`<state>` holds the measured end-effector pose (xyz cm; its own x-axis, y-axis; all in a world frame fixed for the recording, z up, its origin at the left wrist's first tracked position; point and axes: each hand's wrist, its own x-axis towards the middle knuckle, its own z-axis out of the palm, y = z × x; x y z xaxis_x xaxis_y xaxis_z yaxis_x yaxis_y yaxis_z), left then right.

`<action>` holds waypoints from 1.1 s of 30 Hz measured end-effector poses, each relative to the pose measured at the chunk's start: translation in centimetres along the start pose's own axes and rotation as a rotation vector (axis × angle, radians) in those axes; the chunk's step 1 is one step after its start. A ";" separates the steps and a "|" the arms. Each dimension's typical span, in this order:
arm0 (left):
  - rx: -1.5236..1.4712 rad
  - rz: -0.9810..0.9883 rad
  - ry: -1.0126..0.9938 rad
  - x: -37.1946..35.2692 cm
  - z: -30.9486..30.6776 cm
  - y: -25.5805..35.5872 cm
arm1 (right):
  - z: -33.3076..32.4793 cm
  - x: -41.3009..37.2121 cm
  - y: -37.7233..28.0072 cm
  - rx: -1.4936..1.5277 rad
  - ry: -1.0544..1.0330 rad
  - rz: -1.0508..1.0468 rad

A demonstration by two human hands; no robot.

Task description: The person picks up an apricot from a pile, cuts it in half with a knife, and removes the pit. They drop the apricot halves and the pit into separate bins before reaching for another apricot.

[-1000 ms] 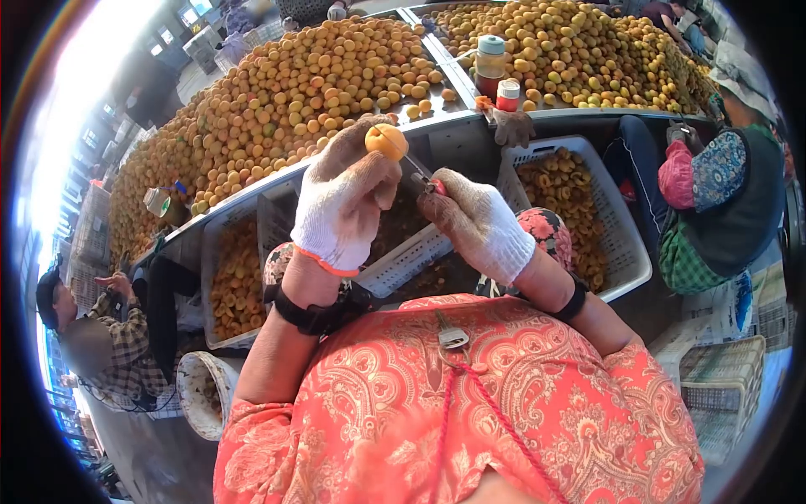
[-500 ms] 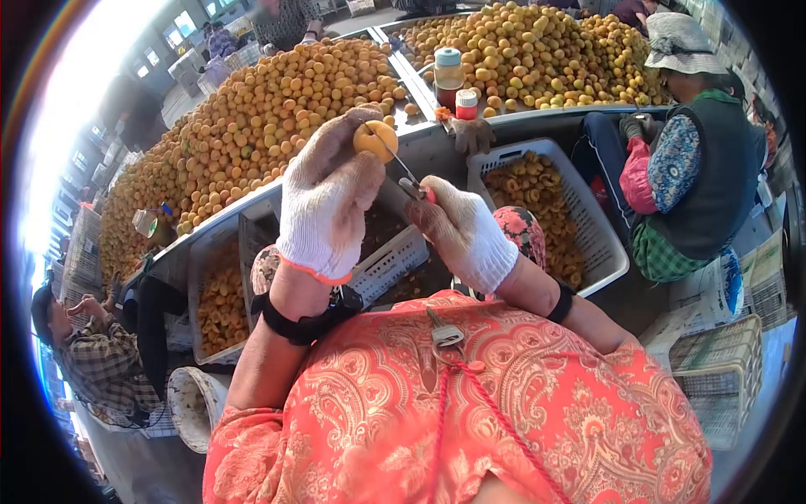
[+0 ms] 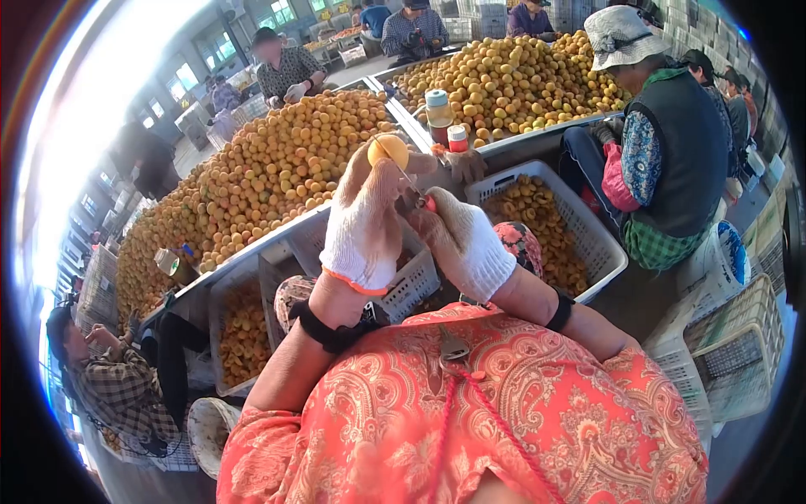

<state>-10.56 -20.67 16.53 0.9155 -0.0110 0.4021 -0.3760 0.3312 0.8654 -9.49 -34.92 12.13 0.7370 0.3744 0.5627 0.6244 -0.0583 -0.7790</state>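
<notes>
My left hand [image 3: 369,218], in a stained white glove, pinches an orange apricot [image 3: 389,152] between thumb and fingers. My right hand [image 3: 457,235], gloved too, is closed on a small knife [image 3: 430,202] with a red handle. Its thin blade points up and left, reaching the apricot's lower side; whether it has gone into the flesh I cannot make out. Beyond my hands lies a big heap of whole apricots [image 3: 277,160] on a metal-edged table. Below them, a grey crate [image 3: 411,281] is partly hidden by my hands and lap.
A grey crate [image 3: 606,244] of halved apricots is at my right, another crate [image 3: 220,336] at my left. A jar [image 3: 438,113] and red-labelled bottle [image 3: 457,139] stand on the table edge beside a dark glove [image 3: 467,165]. Co-workers sit on both sides. A white bucket [image 3: 210,433] stands lower left.
My left hand has moved right and slightly down with the apricot, closer to my right hand. The view has shifted, showing more of the people across the table.
</notes>
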 end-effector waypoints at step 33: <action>-0.543 -0.171 0.135 -0.8 -10.1 -1.4 | 6.9 3.2 0.4 -0.327 -0.130 0.087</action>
<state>-9.32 -11.61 12.00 0.9803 0.0019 0.1975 -0.1270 0.7719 0.6230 -8.67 -27.35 11.70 0.7651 0.4684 0.4418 0.6260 -0.3802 -0.6809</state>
